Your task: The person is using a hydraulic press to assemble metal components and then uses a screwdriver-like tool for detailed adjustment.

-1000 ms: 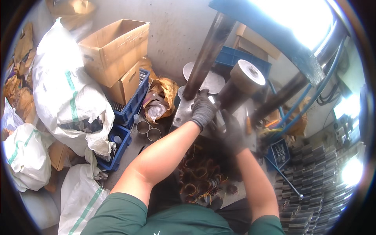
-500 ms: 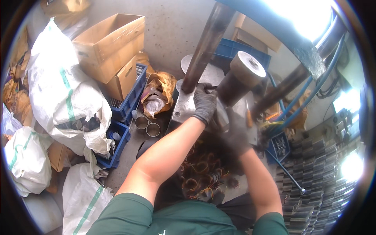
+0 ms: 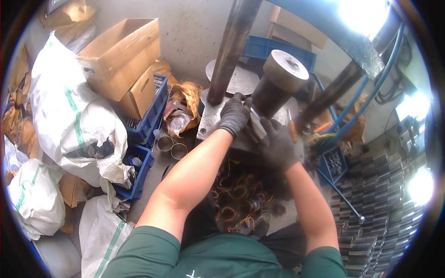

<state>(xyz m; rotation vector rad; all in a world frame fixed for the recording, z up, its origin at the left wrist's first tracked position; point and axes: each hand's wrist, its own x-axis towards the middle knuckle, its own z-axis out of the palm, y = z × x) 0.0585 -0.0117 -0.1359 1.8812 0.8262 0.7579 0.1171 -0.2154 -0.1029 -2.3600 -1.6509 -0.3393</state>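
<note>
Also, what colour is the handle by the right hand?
Orange. The handle shows best in the head view.

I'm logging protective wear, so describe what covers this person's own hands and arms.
The left hand and right hand wear dark grey work gloves; fine ribbing shows toward the left cuff, while the right one's texture is too dark to make out. The forearms are bare below short, dark green shirt sleeves.

Metal tube (image 3: 257,126) between left hand (image 3: 234,116) and right hand (image 3: 279,146). Clockwise from tube: cylinder (image 3: 277,85), 1 o'clock; stacked metal pieces (image 3: 378,199), 4; wire-wound parts (image 3: 241,197), 6; largest sack (image 3: 69,111), 9; 2 cardboard boxes (image 3: 134,58), 10; post (image 3: 232,51), 11.
</note>
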